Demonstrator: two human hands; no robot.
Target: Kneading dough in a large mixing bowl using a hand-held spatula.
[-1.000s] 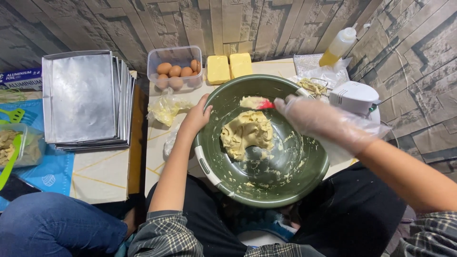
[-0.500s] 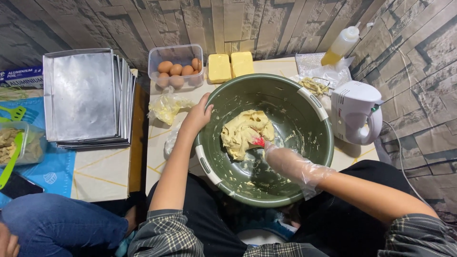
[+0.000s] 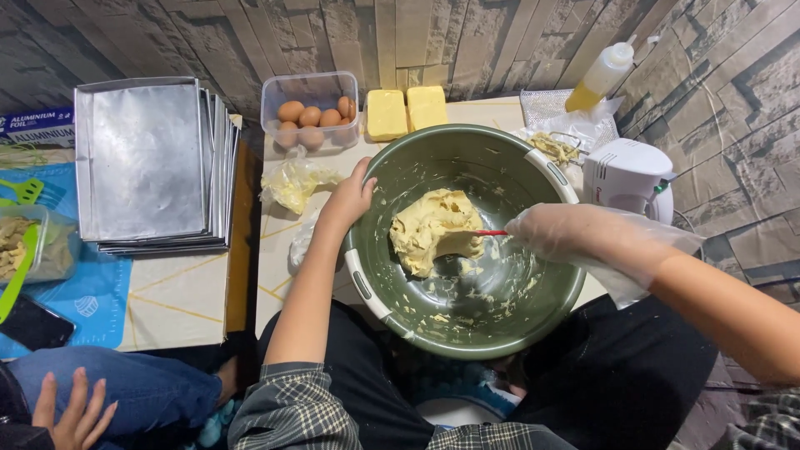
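Right hand, in a clear plastic glove, grip clenched on a red-handled spatula pressed into the yellow dough. Dough sits inside the green bowl. Left hand grasps the bowl's rim. Bowl overhangs a pale worktop against a stone-pattern wall. Both forearms reach forward, elbows low.

Big green bowl with yellow dough inside. Left hand holding the rim. Gloved right hand pushing a red spatula into dough. Eggs nearby.
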